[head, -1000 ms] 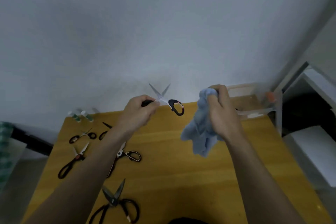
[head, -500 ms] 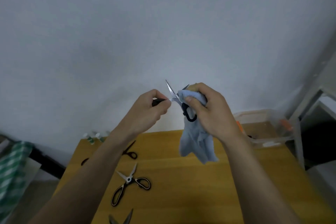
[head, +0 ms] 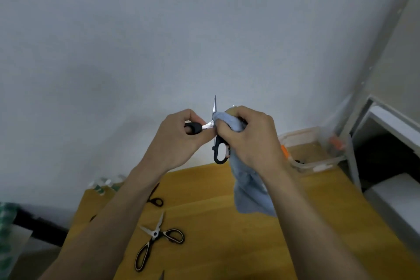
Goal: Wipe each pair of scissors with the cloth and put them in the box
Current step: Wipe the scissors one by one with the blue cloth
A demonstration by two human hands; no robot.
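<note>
Wooden table [head: 227, 223]; small bottles [head: 106, 185] far-left corner.

No legible text, label, brand, number or sign appears anywhere in view. The white patch on the front wall of the clear box [head: 318, 167], at the table's far right corner, is too blurred to read.

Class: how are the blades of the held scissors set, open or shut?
Open: the scissors show one blade pointing up, the other under the blue cloth.
</note>
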